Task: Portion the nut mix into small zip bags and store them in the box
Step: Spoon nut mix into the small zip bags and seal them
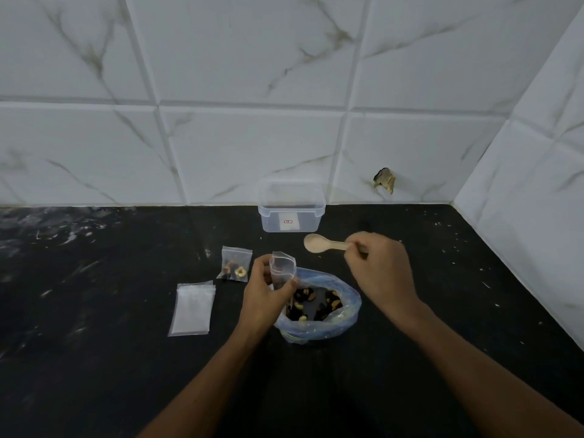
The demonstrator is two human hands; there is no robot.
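Observation:
My left hand (264, 294) grips a small clear zip bag (282, 267) upright, its mouth up, just left of the blue plastic bag of nut mix (346, 306). My right hand (379, 267) holds a wooden spoon (322, 243) by the handle; its bowl points left and looks empty, raised above the nut mix. One filled zip bag (234, 264) lies on the counter left of my left hand. A stack of empty zip bags (192, 308) lies further left. The clear plastic box (291, 207) stands open by the wall, behind the spoon.
The black counter (94, 311) meets a white tiled wall at the back and on the right, forming a corner. A chipped hole (385, 180) marks the wall tile right of the box.

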